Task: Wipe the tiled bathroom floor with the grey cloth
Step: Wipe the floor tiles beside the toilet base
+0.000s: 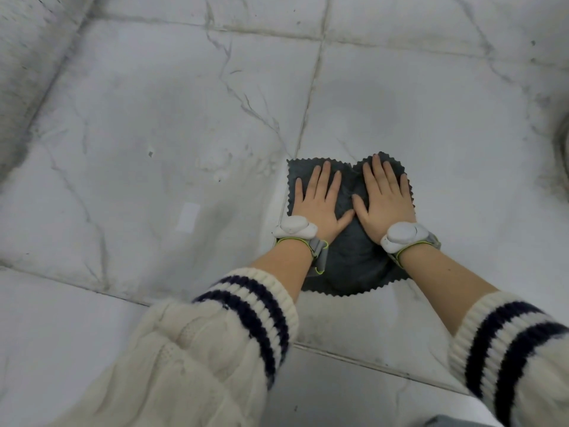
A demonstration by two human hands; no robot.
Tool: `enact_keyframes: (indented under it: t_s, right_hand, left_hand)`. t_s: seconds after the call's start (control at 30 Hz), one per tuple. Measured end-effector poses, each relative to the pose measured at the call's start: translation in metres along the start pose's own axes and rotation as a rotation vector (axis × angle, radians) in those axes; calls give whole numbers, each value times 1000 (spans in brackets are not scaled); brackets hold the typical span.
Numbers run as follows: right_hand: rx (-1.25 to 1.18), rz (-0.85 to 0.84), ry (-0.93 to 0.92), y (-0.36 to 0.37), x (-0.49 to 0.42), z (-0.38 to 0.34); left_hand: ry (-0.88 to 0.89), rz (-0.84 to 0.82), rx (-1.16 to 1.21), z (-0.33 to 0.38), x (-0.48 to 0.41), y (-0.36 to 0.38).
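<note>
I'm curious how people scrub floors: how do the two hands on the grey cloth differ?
The left hand angles rightward, while the right hand angles leftward. The right hand reaches slightly farther forward than the left hand. Both lie flat, fingers straight, pressing the grey cloth onto the tiled floor, thumbs nearly meeting.

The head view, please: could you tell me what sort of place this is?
Most likely a bathroom or similar tiled room, seen at floor level: large pale marble-look floor tiles with grimy grout lines, and a left hand and right hand pressing a grey cloth flat on them.
</note>
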State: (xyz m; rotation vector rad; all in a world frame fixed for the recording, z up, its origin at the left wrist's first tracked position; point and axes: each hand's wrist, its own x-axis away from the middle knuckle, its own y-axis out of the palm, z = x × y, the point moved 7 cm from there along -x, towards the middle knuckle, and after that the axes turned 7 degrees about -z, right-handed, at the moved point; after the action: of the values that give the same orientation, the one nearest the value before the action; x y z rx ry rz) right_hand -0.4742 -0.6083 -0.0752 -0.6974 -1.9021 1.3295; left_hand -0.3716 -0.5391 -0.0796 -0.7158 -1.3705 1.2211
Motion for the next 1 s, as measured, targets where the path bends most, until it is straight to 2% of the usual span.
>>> enact_keyframes:
  t_s: [0.73, 1.0]
  right_hand:
    - [-20, -62, 43, 35, 141, -26]
    - [-49, -55, 39, 42, 151, -27]
  left_hand:
    - [-1, 14, 9, 23, 136, 43]
    - [66, -11, 3, 23, 140, 44]
